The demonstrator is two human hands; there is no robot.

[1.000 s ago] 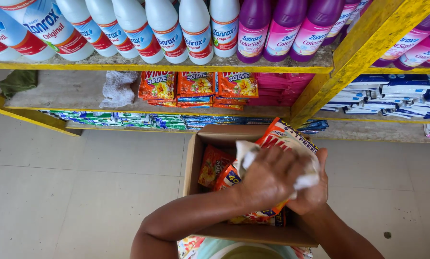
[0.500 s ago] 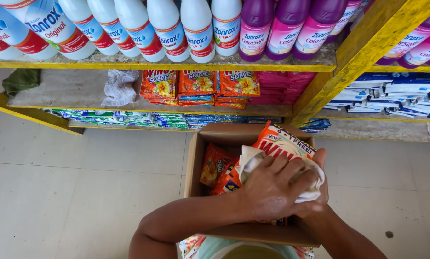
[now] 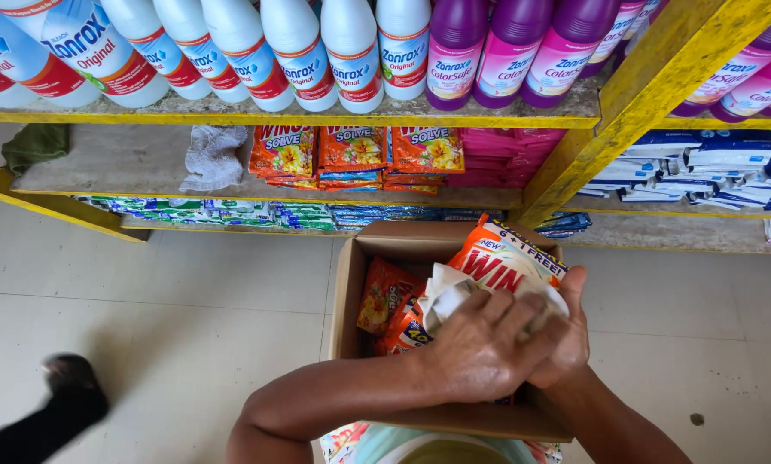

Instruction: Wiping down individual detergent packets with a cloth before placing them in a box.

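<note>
Left hand (image 3: 480,348) closed over white cloth (image 3: 450,292), pressing it on orange packet (image 3: 505,258) above cardboard box (image 3: 351,292), near shelf. Right hand (image 3: 570,331) beneath, gripping packet; fingers hidden.

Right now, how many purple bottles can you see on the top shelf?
6 at least. Three purple bottles stand side by side right of the white bottles; one more shows partly by the yellow post, and two beyond it at the right edge. The frame crops them, so more may be hidden.
</note>
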